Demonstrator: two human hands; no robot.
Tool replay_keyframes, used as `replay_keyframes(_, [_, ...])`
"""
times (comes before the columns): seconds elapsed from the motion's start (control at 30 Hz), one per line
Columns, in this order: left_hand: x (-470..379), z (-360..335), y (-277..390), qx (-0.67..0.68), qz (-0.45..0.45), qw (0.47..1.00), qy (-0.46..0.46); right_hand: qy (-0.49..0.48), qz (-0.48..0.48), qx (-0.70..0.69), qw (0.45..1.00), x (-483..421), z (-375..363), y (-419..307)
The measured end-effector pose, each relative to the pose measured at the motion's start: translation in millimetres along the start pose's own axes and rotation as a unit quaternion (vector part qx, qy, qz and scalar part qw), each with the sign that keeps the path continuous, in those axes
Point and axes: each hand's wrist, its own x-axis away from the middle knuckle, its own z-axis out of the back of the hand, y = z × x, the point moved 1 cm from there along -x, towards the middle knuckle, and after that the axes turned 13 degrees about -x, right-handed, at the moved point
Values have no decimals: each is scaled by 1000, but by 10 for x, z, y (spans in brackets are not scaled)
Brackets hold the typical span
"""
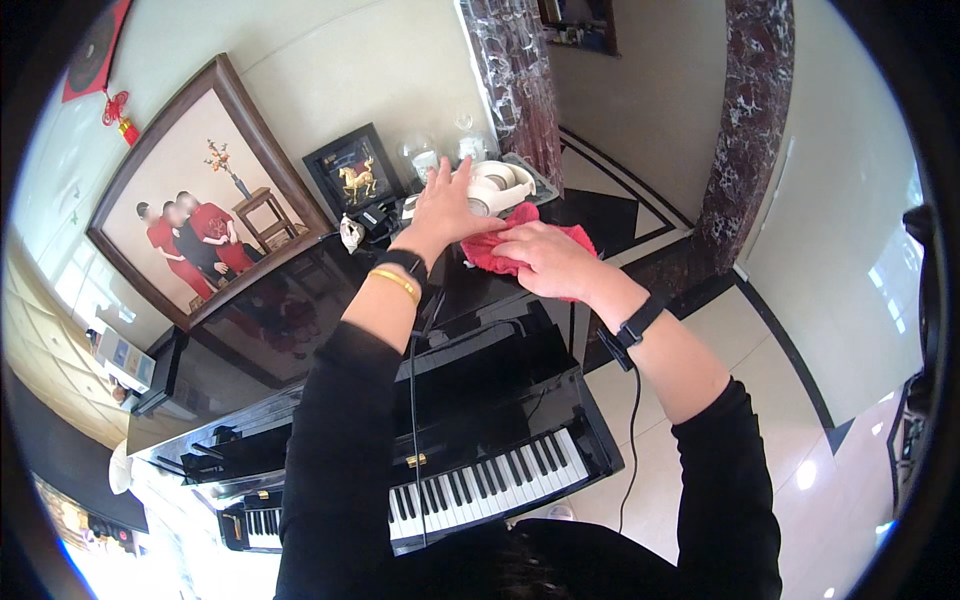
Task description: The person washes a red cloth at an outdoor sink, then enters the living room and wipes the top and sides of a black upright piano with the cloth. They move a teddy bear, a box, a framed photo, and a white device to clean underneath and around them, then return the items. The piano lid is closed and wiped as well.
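On the black upright piano's glossy top [292, 292], a red cloth [495, 251] lies bunched near the right end. My right hand [544, 255] is on this cloth, fingers curled into it. My left hand [442, 202] reaches over the piano top with fingers spread, its thumb by the cloth's edge. Just beyond it are white over-ear headphones [510, 187], partly hidden by the fingers. Whether the left fingers touch the headphones, I cannot tell. Two glass domes [418, 155] with white items inside stand behind the left hand.
A framed golden horse [358, 180] leans against the wall, near black adapters [375, 217] and a small white figurine [351, 232]. Further left stands a large framed portrait [217, 202]. Piano keys [487, 480] lie exposed below. Cables [415, 435] hang from both wrists. A marble column [517, 82] rises behind.
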Motion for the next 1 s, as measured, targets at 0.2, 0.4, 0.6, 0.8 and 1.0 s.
replay_keyframes(0.2, [-240, 35, -27, 68, 1, 995, -74, 7, -7, -13, 1000, 42, 44, -8])
replay_keyframes(0.4, [0, 497, -108, 150, -6, 985, 86, -10, -45, 2, 999, 56, 44, 74])
replay_keyframes(0.6, [969, 1260, -946, 269, -12, 954, 130, 129, -193, -34, 972, 220, 388, 450])
replay_keyframes(0.8, [2076, 1369, -1622, 303, 31, 950, 68, 213, -119, 128, 961, -222, 268, 191])
replay_keyframes(1.0, [2520, 1177, -1701, 121, 71, 987, 76, -77, -55, 93, 991, -1283, -535, -91])
